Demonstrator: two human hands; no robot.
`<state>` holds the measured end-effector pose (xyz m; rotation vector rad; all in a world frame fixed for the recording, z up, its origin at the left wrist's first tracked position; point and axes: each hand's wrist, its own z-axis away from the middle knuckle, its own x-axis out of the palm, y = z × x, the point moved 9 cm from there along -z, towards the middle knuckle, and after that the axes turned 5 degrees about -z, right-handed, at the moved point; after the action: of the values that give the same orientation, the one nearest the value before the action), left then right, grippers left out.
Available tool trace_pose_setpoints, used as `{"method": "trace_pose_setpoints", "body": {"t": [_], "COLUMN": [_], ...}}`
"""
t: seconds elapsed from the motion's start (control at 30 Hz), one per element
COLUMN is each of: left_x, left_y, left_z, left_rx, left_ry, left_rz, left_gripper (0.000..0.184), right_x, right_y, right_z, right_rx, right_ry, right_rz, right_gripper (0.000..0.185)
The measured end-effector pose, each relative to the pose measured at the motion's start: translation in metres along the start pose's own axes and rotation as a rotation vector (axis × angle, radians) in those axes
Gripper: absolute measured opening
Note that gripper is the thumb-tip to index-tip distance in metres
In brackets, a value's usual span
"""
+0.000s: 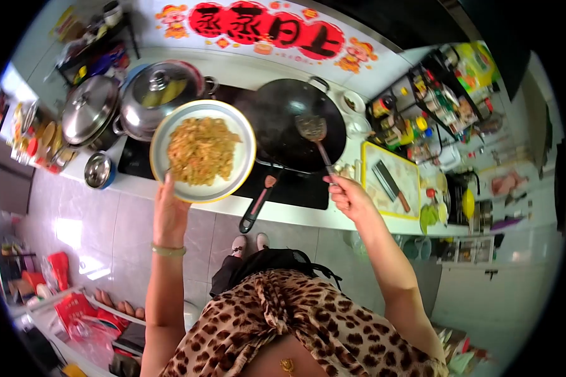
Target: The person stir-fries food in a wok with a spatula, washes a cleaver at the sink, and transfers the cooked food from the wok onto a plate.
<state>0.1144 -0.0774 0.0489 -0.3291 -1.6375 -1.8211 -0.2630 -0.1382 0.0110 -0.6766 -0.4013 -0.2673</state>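
My left hand (172,210) grips the lower left rim of a round plate (236,179) with a yellow edge. Cooked, shredded yellow-brown food (201,151) lies heaped on it. My right hand (349,196) is closed around the handle of a metal spatula (311,127), whose slotted head is over the dark wok (277,113). The wok stands on the black cooktop (308,196), right of the plate, with its handle (258,204) pointing toward me. Only dark residue shows inside it.
Lidded steel pots (91,110) and a small metal bowl (98,170) stand at the left. Right of the wok, a cleaver (387,181) lies on a yellow-edged cutting board (374,204). Behind it is a rack of bottles (446,100).
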Motion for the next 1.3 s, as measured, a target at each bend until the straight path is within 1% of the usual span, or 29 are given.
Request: {"method": "trace_pose_setpoints", "body": {"t": [0.07, 0.1, 0.17, 0.23, 0.27, 0.33, 0.4, 0.43, 0.47, 0.53, 0.6, 0.67, 0.73, 0.8, 0.87, 0.9, 0.93, 0.97, 1.03, 1.17, 1.23, 1.27, 1.3], "left_x": [0.006, 0.011, 0.021, 0.029, 0.037, 0.061, 0.088, 0.101, 0.114, 0.157, 0.200, 0.240, 0.268, 0.278, 0.279, 0.275, 0.270, 0.268, 0.263, 0.260, 0.260, 0.259, 0.257], "left_y": [0.008, 0.014, 0.019, 0.019, 0.017, 0.015, 0.006, -0.001, -0.006, -0.031, -0.059, -0.100, -0.154, -0.215, -0.269, -0.299, -0.324, -0.342, -0.372, -0.396, -0.403, -0.411, -0.415], "left_z": [0.009, 0.015, 0.023, 0.028, 0.030, 0.037, 0.046, 0.051, 0.056, 0.072, 0.090, 0.108, 0.121, 0.124, 0.121, 0.115, 0.108, 0.103, 0.095, 0.086, 0.083, 0.081, 0.079], "left_rx": [0.013, 0.021, 0.033, 0.041, 0.037, 0.026, -0.015, -0.044, -0.049, -0.130, -0.169, -0.261, -0.369, -0.481, -0.544, -0.560, -0.577, -0.582, -0.601, -0.574, -0.550, -0.570, -0.571], "left_ry": [-0.018, -0.030, -0.042, -0.015, -0.049, -0.076, -0.118, -0.130, -0.147, -0.306, -0.363, -0.441, -0.508, -0.452, -0.372, -0.370, -0.369, -0.340, -0.267, -0.215, -0.198, -0.176, -0.130], "left_rz": [-0.017, -0.020, -0.012, 0.016, 0.007, -0.021, -0.043, -0.057, -0.067, -0.076, -0.101, -0.112, -0.103, -0.092, -0.148, -0.147, -0.142, -0.132, -0.146, -0.210, -0.239, -0.257, -0.271], "left_gripper": [0.047, 0.048, 0.049, 0.050, 0.051, 0.051, 0.052, 0.053, 0.053, 0.050, 0.051, 0.047, 0.045, 0.041, 0.036, 0.035, 0.034, 0.033, 0.032, 0.029, 0.029, 0.030, 0.030], "right_x": [-0.001, 0.008, 0.021, 0.028, 0.023, 0.027, -0.004, -0.020, -0.039, -0.087, -0.143, -0.203, -0.264, -0.315, -0.360, -0.377, -0.387, -0.394, -0.413, -0.440, -0.446, -0.448, -0.445], "right_y": [0.024, 0.030, 0.035, 0.033, 0.032, 0.026, 0.025, 0.025, 0.032, 0.052, 0.074, 0.103, 0.141, 0.175, 0.213, 0.227, 0.238, 0.246, 0.264, 0.290, 0.287, 0.280, 0.273], "right_z": [-0.019, -0.020, -0.023, -0.025, -0.027, 0.003, 0.018, 0.031, 0.041, 0.055, 0.081, 0.107, 0.131, 0.159, 0.182, 0.197, 0.211, 0.222, 0.249, 0.260, 0.263, 0.260, 0.262], "right_rx": [0.092, 0.091, 0.115, 0.071, 0.024, -0.027, -0.132, -0.192, -0.201, -0.194, -0.194, -0.174, -0.163, -0.153, -0.155, -0.150, -0.145, -0.140, -0.105, -0.089, -0.112, -0.139, -0.106], "right_ry": [-0.119, -0.160, -0.174, -0.187, -0.177, -0.133, 0.033, 0.067, 0.072, -0.009, 0.130, 0.245, 0.326, 0.410, 0.420, 0.456, 0.495, 0.481, 0.591, 0.545, 0.516, 0.489, 0.566], "right_rz": [-0.157, -0.200, -0.308, -0.323, -0.174, 0.066, 0.327, 0.394, 0.377, 0.310, 0.334, 0.271, 0.129, 0.039, -0.108, -0.142, -0.173, -0.165, -0.225, -0.276, -0.250, -0.227, -0.269], "right_gripper": [0.019, 0.018, 0.019, 0.025, 0.035, 0.046, 0.050, 0.049, 0.049, 0.045, 0.038, 0.034, 0.032, 0.030, 0.028, 0.026, 0.025, 0.025, 0.024, 0.020, 0.020, 0.019, 0.019]}}
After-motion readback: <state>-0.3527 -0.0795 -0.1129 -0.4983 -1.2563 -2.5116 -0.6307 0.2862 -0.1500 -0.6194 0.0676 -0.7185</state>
